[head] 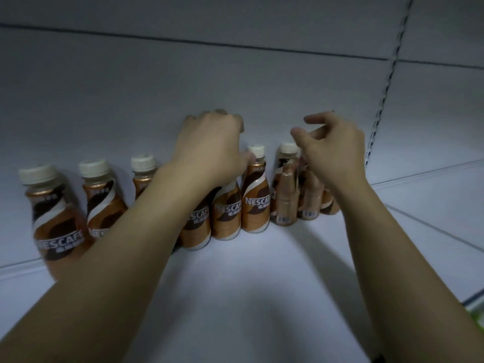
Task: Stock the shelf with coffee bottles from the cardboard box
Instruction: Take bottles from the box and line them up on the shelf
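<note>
Several brown Nescafe coffee bottles with cream caps stand in a row along the back of the white shelf [248, 297]. My left hand [212, 145] reaches over the middle of the row. Its fingers curl down over the top of a coffee bottle [196, 226], whose cap is hidden, and its thumb lies against the neighbouring bottle [255, 203]. My right hand [332, 153] hovers just above the bottles at the right end [285, 203]. Its fingers are loosely curled and hold nothing. The cardboard box is out of view.
Three more bottles [57, 221] stand to the left, partly behind my left forearm. The grey back panel [235, 82] rises right behind the row. A slotted upright [385, 95] marks the bay's right side, with another shelf [432, 205] beyond it.
</note>
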The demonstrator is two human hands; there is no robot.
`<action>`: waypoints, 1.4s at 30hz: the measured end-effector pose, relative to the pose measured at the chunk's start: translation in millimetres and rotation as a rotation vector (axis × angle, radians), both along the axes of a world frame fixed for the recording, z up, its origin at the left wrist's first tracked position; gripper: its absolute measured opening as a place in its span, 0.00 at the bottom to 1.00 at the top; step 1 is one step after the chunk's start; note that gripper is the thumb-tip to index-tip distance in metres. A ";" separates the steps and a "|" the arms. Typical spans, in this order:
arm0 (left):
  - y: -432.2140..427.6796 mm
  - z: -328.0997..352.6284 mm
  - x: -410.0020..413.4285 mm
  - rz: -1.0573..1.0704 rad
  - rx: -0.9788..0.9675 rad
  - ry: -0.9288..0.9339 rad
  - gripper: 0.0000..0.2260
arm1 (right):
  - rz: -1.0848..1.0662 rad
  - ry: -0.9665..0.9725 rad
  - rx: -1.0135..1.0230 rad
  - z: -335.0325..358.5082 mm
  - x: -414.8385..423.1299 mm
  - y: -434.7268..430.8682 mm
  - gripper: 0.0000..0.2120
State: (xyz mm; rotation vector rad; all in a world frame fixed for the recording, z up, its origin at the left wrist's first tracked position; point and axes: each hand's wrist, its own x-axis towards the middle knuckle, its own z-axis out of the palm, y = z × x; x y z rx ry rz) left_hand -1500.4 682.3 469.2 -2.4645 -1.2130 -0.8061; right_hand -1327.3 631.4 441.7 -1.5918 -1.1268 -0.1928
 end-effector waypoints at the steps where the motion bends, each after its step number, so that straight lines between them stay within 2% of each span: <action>1: -4.4 1.2 4.6 -0.034 0.001 -0.022 0.24 | -0.019 0.000 0.003 4.6 9.2 0.2 0.17; 4: -12.6 2.7 24.1 -0.099 -0.026 -0.040 0.25 | -0.075 0.010 -0.007 -0.5 32.5 3.1 0.15; 7: -9.9 6.2 46.2 -0.123 -0.073 -0.026 0.25 | -0.168 0.065 0.085 -27.2 50.7 1.7 0.13; 10: -2.3 14.4 68.8 -0.131 -0.108 0.011 0.25 | -0.223 0.004 0.003 -50.1 62.9 1.6 0.15; 14: 4.5 8.6 95.6 -0.126 -0.216 0.152 0.23 | -0.165 -0.074 -0.093 -63.7 65.2 7.8 0.18; 17: 10.0 2.4 103.9 -0.152 -0.176 0.231 0.19 | -0.087 -0.143 -0.145 -72.6 59.2 16.7 0.24; 20: 16.9 4.0 95.8 -0.164 -0.193 0.178 0.21 | -0.091 -0.156 -0.165 -73.1 58.7 20.9 0.29; 28: 24.3 4.3 88.0 -0.225 -0.186 0.088 0.17 | -0.195 -0.131 -0.242 -70.6 58.5 25.4 0.28; 33: 27.8 1.7 90.5 -0.224 -0.191 0.020 0.14 | -0.176 -0.024 -0.199 -67.3 53.7 22.5 0.21; 37: 30.7 -1.5 96.0 -0.178 -0.143 0.007 0.12 | -0.023 0.193 -0.137 -67.7 58.3 21.6 0.22; 42: 33.8 -0.9 99.2 -0.175 -0.205 -0.011 0.12 | 0.249 0.399 -0.109 -74.7 70.9 24.7 0.23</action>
